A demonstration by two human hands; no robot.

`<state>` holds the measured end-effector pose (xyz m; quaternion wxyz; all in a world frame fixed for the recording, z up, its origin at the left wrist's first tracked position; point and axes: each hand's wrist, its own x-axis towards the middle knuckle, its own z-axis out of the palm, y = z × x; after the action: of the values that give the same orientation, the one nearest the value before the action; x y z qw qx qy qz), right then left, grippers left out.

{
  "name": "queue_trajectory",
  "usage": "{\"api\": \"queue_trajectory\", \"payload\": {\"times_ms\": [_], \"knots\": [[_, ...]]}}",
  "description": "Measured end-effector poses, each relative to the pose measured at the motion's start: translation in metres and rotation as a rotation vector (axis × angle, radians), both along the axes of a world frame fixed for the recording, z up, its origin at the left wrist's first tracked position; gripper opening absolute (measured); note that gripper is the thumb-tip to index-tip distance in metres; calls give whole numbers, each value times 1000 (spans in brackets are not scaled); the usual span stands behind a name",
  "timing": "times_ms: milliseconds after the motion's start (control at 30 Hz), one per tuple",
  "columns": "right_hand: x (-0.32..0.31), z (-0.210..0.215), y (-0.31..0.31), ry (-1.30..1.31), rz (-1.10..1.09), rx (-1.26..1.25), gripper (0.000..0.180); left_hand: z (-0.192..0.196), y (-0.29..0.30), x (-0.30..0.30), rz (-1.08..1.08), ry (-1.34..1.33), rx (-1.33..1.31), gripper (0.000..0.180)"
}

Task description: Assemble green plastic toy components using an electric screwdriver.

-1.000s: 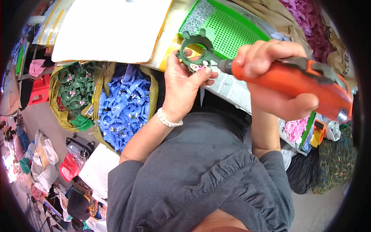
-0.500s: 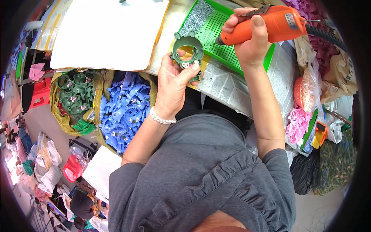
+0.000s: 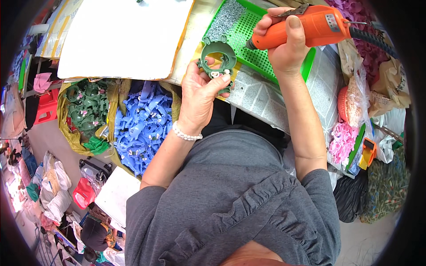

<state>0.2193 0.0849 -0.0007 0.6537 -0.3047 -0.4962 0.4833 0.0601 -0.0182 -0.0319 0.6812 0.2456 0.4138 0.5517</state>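
Observation:
A dark green plastic ring-shaped part [image 3: 225, 49] is gripped in my left hand [image 3: 198, 91], thumb on top near small white and pink pieces at the ring's lower edge. My right hand [image 3: 290, 46] is wrapped round an orange electric screwdriver [image 3: 319, 27], its dark tip pointing left, a short way right of the green part and apart from it. Below the screwdriver lies a bright green perforated tray [image 3: 267, 73], with a heap of small silvery screws [image 3: 225, 18] at its far left end.
Left of my arm stand a sack of green plastic parts [image 3: 86, 106] and another of blue parts [image 3: 144, 126]. A white board [image 3: 120, 40] covers the table's left side. Right of the table are pink parts [image 3: 342, 141] and a red basket [image 3: 342, 104]. A black cable [image 3: 372, 39] trails from the screwdriver.
Both hands keep their holds. The green part has shifted very slightly right, and the screwdriver a touch left, so the two are marginally closer.

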Motion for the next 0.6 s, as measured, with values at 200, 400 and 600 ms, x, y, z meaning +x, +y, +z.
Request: {"api": "queue_trajectory", "payload": {"times_ms": [200,400,600], "knots": [[-4,2,2,-20,-30,8,38,0,1,1,4,-19,-2,39],[-2,2,2,-11,-32,-10,37,1,2,2,12,-21,-11,42],[11,7,-3,83,62,-44,43,0,1,4,19,5,-17,43]]}}
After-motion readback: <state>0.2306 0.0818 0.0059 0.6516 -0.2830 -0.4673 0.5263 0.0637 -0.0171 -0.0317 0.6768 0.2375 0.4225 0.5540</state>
